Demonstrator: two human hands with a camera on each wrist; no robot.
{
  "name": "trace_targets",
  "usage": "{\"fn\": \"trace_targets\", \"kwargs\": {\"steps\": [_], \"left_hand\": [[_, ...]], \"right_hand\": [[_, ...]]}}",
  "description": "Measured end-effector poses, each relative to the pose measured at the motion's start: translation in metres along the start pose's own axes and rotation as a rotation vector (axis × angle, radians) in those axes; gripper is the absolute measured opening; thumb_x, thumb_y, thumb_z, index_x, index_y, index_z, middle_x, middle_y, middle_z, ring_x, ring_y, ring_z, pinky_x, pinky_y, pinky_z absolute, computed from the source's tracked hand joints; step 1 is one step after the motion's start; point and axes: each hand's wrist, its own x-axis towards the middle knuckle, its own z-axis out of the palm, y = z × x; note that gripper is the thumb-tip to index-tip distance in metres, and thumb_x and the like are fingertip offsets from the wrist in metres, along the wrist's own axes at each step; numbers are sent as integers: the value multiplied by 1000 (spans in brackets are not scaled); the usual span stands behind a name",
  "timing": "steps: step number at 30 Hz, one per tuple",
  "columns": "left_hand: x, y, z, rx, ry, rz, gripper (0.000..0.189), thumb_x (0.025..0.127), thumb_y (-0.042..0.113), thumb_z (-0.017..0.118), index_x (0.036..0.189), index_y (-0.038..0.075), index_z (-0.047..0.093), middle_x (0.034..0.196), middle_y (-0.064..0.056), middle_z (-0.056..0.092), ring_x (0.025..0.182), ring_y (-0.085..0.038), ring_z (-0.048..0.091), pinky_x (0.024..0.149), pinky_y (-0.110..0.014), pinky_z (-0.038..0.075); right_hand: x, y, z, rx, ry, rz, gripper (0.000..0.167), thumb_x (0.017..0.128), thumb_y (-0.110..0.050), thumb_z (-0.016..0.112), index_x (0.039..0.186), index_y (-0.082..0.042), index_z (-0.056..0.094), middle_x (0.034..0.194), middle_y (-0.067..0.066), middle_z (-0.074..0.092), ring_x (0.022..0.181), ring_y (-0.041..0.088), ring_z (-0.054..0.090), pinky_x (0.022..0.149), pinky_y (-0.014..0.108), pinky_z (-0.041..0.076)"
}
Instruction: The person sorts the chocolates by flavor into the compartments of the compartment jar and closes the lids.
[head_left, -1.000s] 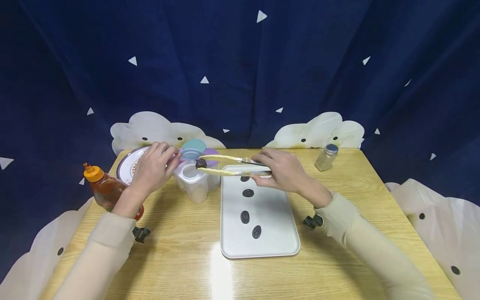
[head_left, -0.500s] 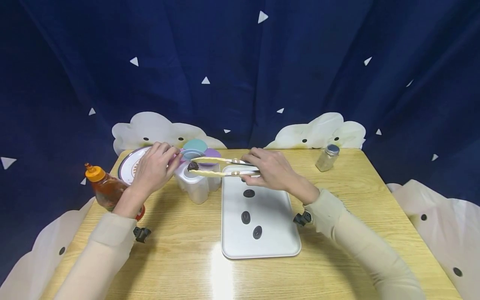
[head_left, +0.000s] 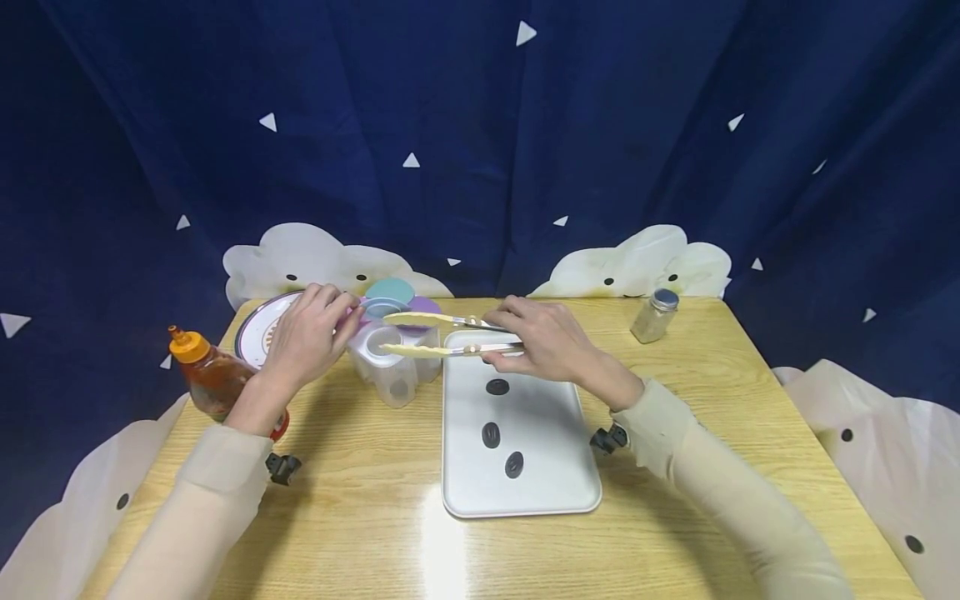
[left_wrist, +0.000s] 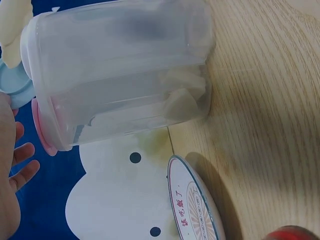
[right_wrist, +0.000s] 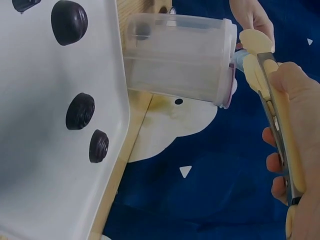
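My left hand (head_left: 311, 329) pinches the raised light blue lid (left_wrist: 15, 85) of a clear plastic container (head_left: 395, 375) with several compartments and coloured lids. In my right hand (head_left: 543, 337) is a pair of tongs (right_wrist: 274, 112) with pale yellow tips and metal arms. The tips stand apart over the uncovered round mouth, with nothing between them. Low inside the compartment, a dark piece (right_wrist: 142, 30) shows blurred through the wall. Right of the container, a white tray (head_left: 547, 483) bears several dark oval ridged pieces (head_left: 491, 434). Pale chunks (left_wrist: 182, 102) lie in another compartment.
An orange-capped sauce bottle (head_left: 213, 379) stands beside my left forearm. Behind that hand is a patterned plate (head_left: 258, 329). A glass shaker (head_left: 654, 317) stands at the table's back right. A dark blue curtain (head_left: 480, 150) hangs behind the table.
The tongs moved left over the container's mouth and let go of the dark piece, which is now inside the compartment. My left hand stayed at the lid.
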Motion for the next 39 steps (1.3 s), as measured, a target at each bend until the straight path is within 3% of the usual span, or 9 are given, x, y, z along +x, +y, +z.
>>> {"fn": "trace_targets", "kwargs": {"steps": [7,15,25,30,39], "left_hand": [[0,1,1,-2,14,4,15,99,19,70,105,6,70,95,-14,68,94,-36,60,86,-51,52],[2,1,2,4,41,27,15,99,20,70,104,5,70,91,-15,66,91,-37,60,82,-50,52],[-1,1,0,-1,19,2,15,100,19,69,105,5,70,94,-15,67,94,-37,61,84,-51,52],[-2,1,0,-11,11,-7,15,100,19,69,107,5,71,96,-16,68,95,-37,61,85,-52,53],[-2,0,2,-8,14,3,15,100,19,69,106,5,70,95,-15,68,95,-37,61,85,-52,53]], "right_hand": [[-17,7,-17,7,13,2,50,82,-47,79,117,-12,76,102,5,73,73,19,67,55,35,51],[-58,31,-23,-28,27,58,50,80,-49,79,114,-12,76,97,4,72,69,16,63,50,32,45],[-99,58,-3,-61,-61,151,50,77,-44,84,113,-11,77,96,4,72,68,17,64,50,32,45],[-110,66,11,-58,-136,198,53,77,-45,87,116,-11,77,99,5,72,72,19,66,54,34,50],[-119,73,29,-47,-229,282,51,84,-53,81,119,-15,77,102,2,72,75,17,68,56,35,51]]}}
